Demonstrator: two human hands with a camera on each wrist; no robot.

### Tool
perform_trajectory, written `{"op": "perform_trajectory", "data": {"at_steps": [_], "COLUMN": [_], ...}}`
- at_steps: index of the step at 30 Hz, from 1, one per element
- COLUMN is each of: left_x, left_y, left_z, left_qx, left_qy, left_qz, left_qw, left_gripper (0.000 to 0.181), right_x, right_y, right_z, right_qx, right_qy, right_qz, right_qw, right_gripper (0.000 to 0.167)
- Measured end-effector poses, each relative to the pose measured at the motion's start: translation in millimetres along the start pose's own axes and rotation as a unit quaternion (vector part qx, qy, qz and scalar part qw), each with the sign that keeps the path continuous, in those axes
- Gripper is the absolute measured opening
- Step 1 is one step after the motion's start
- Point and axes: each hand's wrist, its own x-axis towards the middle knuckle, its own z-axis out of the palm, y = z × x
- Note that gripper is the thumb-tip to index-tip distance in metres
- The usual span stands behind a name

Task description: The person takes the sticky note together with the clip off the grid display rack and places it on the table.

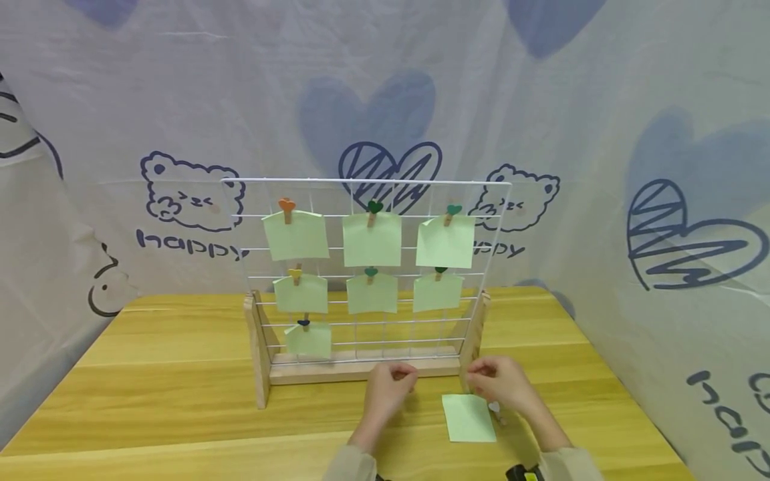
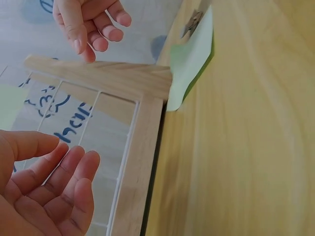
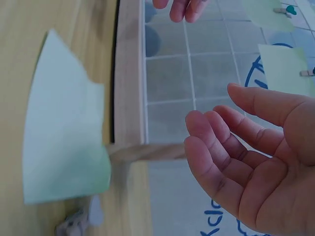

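Paper [image 1: 469, 419] is laid on the table [image 1: 180, 381] before the right end of the wire rack [image 1: 361, 371], with a heart clip [image 1: 495, 407] placed beside it. Nothing is gripped by the right hand [image 1: 500, 383], poised near the paper, or by the left hand [image 1: 388, 389]; their fingers are loosely curved. Seven notes [image 1: 372, 242] are clipped to the rack.
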Motion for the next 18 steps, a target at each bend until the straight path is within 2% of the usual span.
{"op": "perform_trajectory", "data": {"at_steps": [5,18], "left_x": [0.3,0.2], "left_y": [0.9,5.3], "left_z": [-9.0,-35.2], "left_qx": [-0.018,-0.011], "left_qy": [0.009,0.047], "left_qz": [0.004,-0.009], "left_qw": [0.9998,0.9988], "left_gripper": [0.008,0.009], "right_x": [5.2,18.5], "right_y": [-7.2,-31.1], "right_z": [4.7,21.6], "right_qx": [0.008,0.053], "right_qy": [0.001,0.0], "right_qz": [-0.014,-0.013], "right_qw": [0.9999,0.9985], "right_gripper": [0.021,0.024]}}
